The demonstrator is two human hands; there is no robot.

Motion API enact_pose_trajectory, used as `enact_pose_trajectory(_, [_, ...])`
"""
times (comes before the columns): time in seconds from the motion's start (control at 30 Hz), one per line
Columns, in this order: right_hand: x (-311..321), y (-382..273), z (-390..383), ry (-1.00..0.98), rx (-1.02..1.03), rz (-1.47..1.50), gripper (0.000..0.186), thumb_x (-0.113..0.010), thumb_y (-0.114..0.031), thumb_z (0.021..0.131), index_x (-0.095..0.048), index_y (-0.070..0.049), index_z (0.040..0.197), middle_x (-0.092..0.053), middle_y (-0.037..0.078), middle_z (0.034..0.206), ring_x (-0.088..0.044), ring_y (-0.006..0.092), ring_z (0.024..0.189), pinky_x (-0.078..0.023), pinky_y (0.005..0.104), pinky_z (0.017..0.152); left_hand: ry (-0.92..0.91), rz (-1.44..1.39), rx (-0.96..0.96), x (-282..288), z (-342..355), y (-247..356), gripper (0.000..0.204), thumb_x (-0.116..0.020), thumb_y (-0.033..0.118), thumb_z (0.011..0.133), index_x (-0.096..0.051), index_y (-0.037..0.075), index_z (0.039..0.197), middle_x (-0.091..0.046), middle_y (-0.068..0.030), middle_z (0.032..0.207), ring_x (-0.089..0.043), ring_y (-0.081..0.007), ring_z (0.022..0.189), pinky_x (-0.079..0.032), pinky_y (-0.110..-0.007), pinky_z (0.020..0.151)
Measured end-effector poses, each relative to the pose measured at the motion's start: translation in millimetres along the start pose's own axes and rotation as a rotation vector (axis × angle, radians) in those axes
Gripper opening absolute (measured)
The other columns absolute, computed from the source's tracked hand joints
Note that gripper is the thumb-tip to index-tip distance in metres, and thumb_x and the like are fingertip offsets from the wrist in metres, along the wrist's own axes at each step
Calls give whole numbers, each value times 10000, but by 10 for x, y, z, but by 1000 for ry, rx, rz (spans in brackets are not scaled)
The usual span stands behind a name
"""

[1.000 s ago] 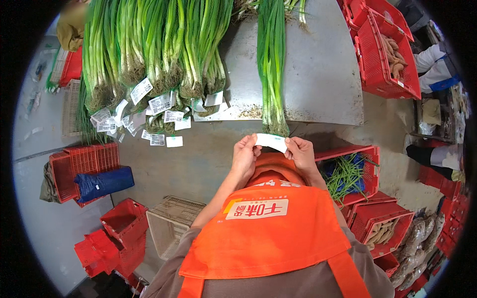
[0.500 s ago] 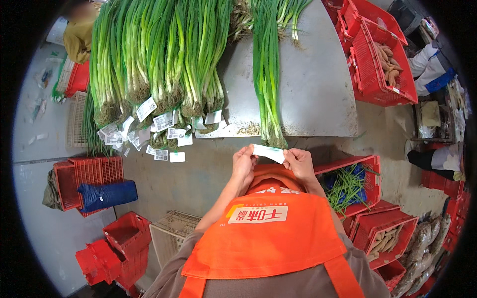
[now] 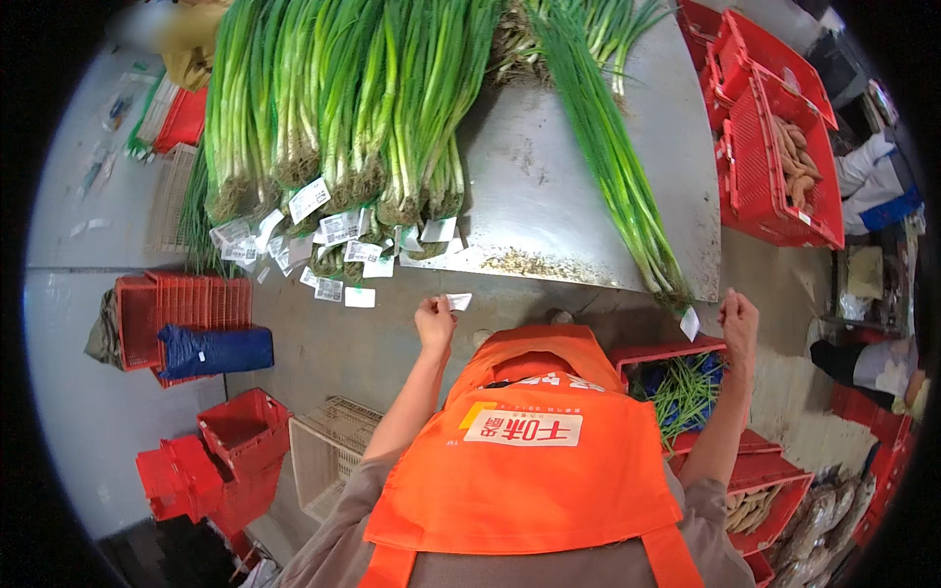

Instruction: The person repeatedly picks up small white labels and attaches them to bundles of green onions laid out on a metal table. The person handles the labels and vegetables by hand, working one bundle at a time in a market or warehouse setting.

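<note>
My left hand [image 3: 434,318] is closed below the table's front edge, pinching a small white paper piece [image 3: 458,300]. My right hand [image 3: 738,318] is closed at the right, beside the table's front corner; what its fingertips hold, if anything, I cannot make out. A long bunch of green onions [image 3: 618,186] lies slanted on the metal table [image 3: 529,176], roots at the front edge, with a white tag [image 3: 689,323] hanging from them near my right hand but apart from it. Many more bunches [image 3: 323,108] with printed white labels [image 3: 342,227] are piled at the left.
Red crates with sweet potatoes [image 3: 794,157] stand right of the table. Below are a crate of green stalks [image 3: 681,397], another crate [image 3: 769,510], a beige crate [image 3: 333,441] and red crates [image 3: 245,431] at left. A co-worker's yellow clothing [image 3: 191,64] shows top-left, another person's white sleeve [image 3: 858,167] at right.
My hands have moved apart, the right one outward to the right. The single bunch has swung slantwise, roots to the right, and its tag now hangs free of my fingers.
</note>
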State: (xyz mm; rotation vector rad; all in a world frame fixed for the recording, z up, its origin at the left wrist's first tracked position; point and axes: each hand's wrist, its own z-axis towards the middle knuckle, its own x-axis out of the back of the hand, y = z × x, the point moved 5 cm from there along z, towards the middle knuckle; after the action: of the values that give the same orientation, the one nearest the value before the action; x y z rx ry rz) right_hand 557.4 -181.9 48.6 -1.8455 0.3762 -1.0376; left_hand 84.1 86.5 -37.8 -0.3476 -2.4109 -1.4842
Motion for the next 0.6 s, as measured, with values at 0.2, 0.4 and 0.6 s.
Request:
enact_pose_trajectory(0.2, [-171,-197,-46,-59,26,164,372,-475,-265,940,-464,-37,646,-453,-17,574,-408,61,516,-341,224,485,-7,-145,29,-390,186,174,282,-463,154,915,-545,-85,789,-599,-126,674,-578,-175,527,-476,-293,457])
enact_pose_trajectory(0.4, [-468,-297,74,-169,66,185,367,-479,-258,939,-457,-35,648,-452,-18,574,-408,57,532,-336,222,491,-3,-418,122,-513,96,220,352,-444,255,942,-505,-91,950,-606,-159,876,-624,-217,707,-539,-316,629])
enact_pose_trajectory(0.6, [-660,-566,97,-217,98,113,378,-475,-266,940,-460,-37,639,-451,-18,557,-413,58,526,-329,228,487,-167,-623,183,-481,-50,395,542,-470,426,905,-507,-104,1015,-588,-180,990,-616,-244,843,-510,-345,776])
